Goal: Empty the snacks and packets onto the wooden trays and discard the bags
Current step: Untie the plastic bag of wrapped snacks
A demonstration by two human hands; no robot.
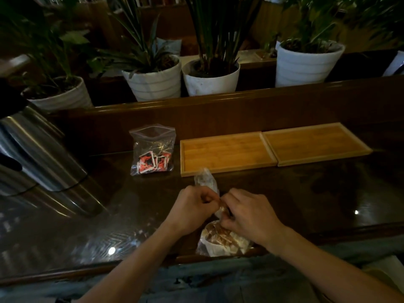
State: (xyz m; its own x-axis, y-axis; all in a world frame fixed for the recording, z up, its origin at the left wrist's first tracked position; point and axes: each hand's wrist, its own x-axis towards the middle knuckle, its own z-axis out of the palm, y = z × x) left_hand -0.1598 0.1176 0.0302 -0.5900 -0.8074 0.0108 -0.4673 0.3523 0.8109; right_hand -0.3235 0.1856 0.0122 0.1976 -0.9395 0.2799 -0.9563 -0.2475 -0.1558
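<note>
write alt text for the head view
Both hands, left and right, grip the top of a clear snack bag at the table's near edge. Beyond lie two empty wooden trays and a zip bag of red packets.

Dim room. Glossy dark bench (328, 193) reflecting ceiling lights. Raised wooden ledge (218, 101) behind; white potted plants (209, 77) lined beyond it.
</note>
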